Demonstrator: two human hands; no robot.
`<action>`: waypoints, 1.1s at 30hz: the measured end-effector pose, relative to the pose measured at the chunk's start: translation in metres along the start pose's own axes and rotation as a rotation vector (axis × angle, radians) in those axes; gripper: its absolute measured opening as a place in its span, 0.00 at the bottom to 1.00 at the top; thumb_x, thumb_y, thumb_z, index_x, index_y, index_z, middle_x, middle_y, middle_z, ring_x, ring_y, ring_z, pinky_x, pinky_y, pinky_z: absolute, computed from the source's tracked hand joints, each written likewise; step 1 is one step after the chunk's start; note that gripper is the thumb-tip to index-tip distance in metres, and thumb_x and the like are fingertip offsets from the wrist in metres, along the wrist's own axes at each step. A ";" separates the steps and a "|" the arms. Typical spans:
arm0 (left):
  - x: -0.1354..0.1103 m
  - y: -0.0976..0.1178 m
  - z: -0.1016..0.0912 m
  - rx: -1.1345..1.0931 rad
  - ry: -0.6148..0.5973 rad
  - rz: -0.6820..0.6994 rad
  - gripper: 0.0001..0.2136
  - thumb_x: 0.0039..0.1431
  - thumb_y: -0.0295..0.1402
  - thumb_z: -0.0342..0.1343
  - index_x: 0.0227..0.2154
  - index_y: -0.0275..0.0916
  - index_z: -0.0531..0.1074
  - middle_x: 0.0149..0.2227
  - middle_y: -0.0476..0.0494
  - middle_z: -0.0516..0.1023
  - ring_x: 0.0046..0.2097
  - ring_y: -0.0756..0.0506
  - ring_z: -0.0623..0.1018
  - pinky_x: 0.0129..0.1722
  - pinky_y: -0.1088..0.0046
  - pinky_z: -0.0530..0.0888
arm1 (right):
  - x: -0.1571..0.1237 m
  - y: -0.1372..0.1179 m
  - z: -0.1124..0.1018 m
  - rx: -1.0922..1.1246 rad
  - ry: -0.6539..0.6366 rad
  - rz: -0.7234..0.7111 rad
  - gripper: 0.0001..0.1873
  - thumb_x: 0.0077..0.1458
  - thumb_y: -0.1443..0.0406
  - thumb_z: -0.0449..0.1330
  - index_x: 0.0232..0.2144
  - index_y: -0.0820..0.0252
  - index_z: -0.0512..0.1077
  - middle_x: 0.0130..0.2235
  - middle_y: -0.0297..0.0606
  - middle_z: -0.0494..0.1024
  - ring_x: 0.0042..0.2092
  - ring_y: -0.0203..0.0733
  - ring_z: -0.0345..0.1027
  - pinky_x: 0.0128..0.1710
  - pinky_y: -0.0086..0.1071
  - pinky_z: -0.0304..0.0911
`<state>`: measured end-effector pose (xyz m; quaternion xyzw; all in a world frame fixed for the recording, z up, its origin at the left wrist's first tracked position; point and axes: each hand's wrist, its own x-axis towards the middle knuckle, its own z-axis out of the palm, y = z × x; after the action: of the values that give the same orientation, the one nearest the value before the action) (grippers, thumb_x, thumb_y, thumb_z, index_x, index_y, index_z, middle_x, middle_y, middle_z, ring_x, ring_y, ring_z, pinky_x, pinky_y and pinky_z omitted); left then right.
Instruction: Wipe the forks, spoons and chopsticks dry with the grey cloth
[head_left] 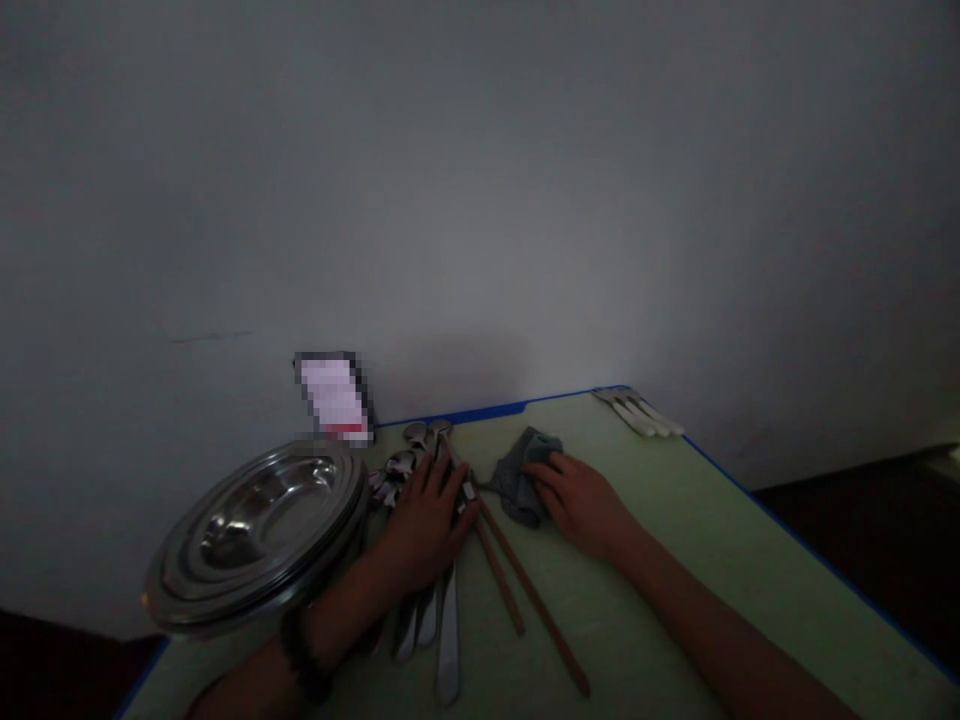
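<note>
My left hand (429, 522) lies flat on a bunch of metal spoons (409, 462), fingers stretched over their handles (448, 640). Two spoons with long wooden handles (525, 590) run diagonally from under that hand toward the near right. My right hand (581, 500) rests on a crumpled grey cloth (525, 470), fingers curled against it, just right of the spoons. Both hands are on a pale green table (675, 560) with a blue edge.
A stack of shiny steel plates (259, 535) stands at the table's left end, close to my left wrist. Several white-handled utensils (641, 412) lie at the far right corner. A blurred-out phone (334, 397) leans on the grey wall behind.
</note>
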<state>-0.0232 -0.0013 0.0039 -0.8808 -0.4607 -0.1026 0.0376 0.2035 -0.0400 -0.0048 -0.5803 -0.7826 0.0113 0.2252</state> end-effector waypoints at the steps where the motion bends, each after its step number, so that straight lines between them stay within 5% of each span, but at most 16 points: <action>1: 0.000 0.000 -0.002 0.006 -0.009 0.008 0.23 0.61 0.44 0.42 0.55 0.36 0.60 0.59 0.33 0.57 0.61 0.34 0.53 0.56 0.51 0.57 | 0.001 0.000 -0.001 0.009 0.017 0.026 0.18 0.58 0.63 0.44 0.47 0.56 0.67 0.39 0.41 0.70 0.40 0.40 0.64 0.43 0.35 0.58; 6: 0.001 0.002 -0.014 0.041 -0.045 0.016 0.19 0.62 0.40 0.41 0.50 0.37 0.65 0.56 0.33 0.63 0.59 0.36 0.59 0.56 0.53 0.56 | 0.003 0.004 0.000 -0.012 0.063 0.141 0.16 0.54 0.59 0.50 0.43 0.59 0.68 0.40 0.43 0.70 0.42 0.45 0.63 0.44 0.37 0.57; 11: 0.000 0.003 -0.013 0.012 -0.099 0.016 0.34 0.51 0.56 0.47 0.55 0.36 0.59 0.60 0.31 0.54 0.61 0.30 0.51 0.55 0.47 0.56 | 0.001 0.006 0.003 0.000 0.068 0.203 0.14 0.50 0.65 0.51 0.40 0.60 0.69 0.40 0.44 0.69 0.42 0.45 0.63 0.42 0.37 0.58; 16: -0.008 0.019 -0.020 -0.014 0.023 0.101 0.17 0.60 0.38 0.46 0.52 0.47 0.64 0.59 0.42 0.60 0.60 0.36 0.55 0.56 0.49 0.55 | -0.002 0.009 0.004 0.066 0.093 0.189 0.15 0.52 0.64 0.50 0.42 0.58 0.68 0.40 0.43 0.69 0.42 0.44 0.63 0.43 0.36 0.58; 20: -0.022 0.027 -0.025 -0.116 -0.118 0.271 0.18 0.61 0.40 0.46 0.53 0.51 0.62 0.58 0.46 0.62 0.60 0.38 0.58 0.56 0.50 0.57 | -0.002 0.008 0.005 0.044 0.106 0.205 0.14 0.52 0.65 0.50 0.41 0.59 0.69 0.40 0.44 0.69 0.42 0.45 0.63 0.43 0.38 0.59; 28: -0.021 0.013 -0.028 -0.068 -0.130 0.185 0.15 0.62 0.38 0.43 0.49 0.44 0.67 0.56 0.44 0.65 0.58 0.41 0.61 0.58 0.55 0.55 | 0.000 0.006 0.010 -0.012 0.158 0.197 0.20 0.49 0.75 0.48 0.43 0.59 0.69 0.42 0.46 0.65 0.43 0.45 0.61 0.43 0.37 0.59; 33: -0.019 0.021 -0.029 -0.017 -0.101 0.117 0.15 0.58 0.37 0.47 0.46 0.39 0.68 0.52 0.40 0.68 0.53 0.39 0.67 0.52 0.57 0.63 | -0.001 0.009 0.010 0.013 0.220 0.208 0.12 0.53 0.65 0.50 0.37 0.59 0.70 0.40 0.46 0.66 0.41 0.46 0.61 0.42 0.38 0.59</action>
<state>-0.0213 -0.0335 0.0289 -0.9106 -0.4087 -0.0594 0.0130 0.2084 -0.0353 -0.0169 -0.6547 -0.6887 -0.0240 0.3108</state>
